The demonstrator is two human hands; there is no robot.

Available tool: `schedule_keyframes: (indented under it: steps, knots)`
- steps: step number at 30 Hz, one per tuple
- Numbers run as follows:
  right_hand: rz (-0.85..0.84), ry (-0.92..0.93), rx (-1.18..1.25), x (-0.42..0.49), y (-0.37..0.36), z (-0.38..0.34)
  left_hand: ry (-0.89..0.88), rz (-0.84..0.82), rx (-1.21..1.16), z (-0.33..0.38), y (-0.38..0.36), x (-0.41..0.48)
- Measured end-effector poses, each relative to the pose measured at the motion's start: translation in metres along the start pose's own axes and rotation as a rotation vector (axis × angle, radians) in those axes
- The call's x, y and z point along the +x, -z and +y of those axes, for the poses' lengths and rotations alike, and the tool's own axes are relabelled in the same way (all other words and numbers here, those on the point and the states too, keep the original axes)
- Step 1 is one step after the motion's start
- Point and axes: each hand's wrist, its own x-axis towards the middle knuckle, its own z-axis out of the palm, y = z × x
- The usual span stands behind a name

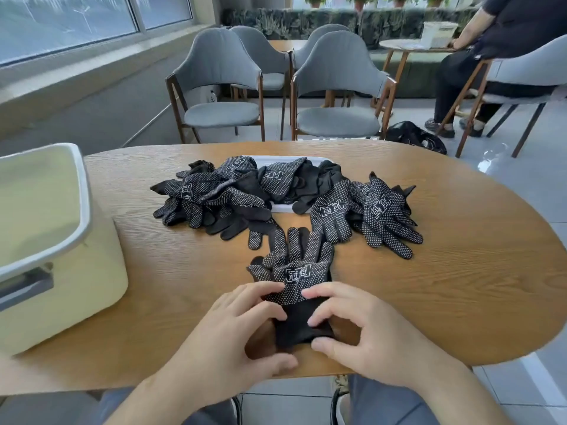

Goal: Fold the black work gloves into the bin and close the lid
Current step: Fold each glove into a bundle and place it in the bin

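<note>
A black dotted work glove (296,271) lies flat on the wooden table (460,286) near its front edge, fingers pointing away from me. My left hand (242,335) and my right hand (359,329) both pinch its plain black cuff, one at each side. Behind it a loose pile of several black gloves (276,197) spreads across the middle of the table, partly covering a white lid (280,207). The pale yellow bin (52,240) stands open at the left edge of the table; what it holds is out of sight.
Several grey chairs (337,87) stand beyond the table. A person in dark clothes (491,56) sits at the far right by a small round table. A black bag (414,136) lies on the floor. A window ledge runs along the left.
</note>
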Motion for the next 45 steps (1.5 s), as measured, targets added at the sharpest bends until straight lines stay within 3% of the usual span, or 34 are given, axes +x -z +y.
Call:
schedule_keyframes:
  steps: [5,8,12,16,22,27,36,45]
  knots:
    - [-0.006,0.001,-0.006,0.001,0.005,-0.008,-0.002,0.124,0.032,0.0,-0.002,0.012]
    - [0.084,-0.014,0.07,0.01,0.009,-0.017,0.06,0.188,-0.151,0.005,0.006,0.029]
    - [0.227,-0.047,0.315,0.027,0.027,-0.033,0.281,0.315,-0.414,0.017,0.03,0.056]
    - [0.359,0.006,0.547,0.05,0.038,-0.046,0.296,0.393,-0.565,0.023,0.05,0.081]
    - [0.393,-0.01,0.389,0.065,0.046,-0.055,0.285,0.467,-0.665,0.029,0.071,0.099]
    - [0.52,-0.024,0.408,0.077,0.048,-0.06,0.318,0.442,-0.991,0.027,0.074,0.1]
    - [0.417,-0.058,0.649,0.074,0.055,-0.069,0.344,0.441,-1.06,0.025,0.084,0.106]
    - [0.634,-0.149,0.596,0.078,0.052,-0.074,0.223,0.514,-1.041,0.033,0.083,0.106]
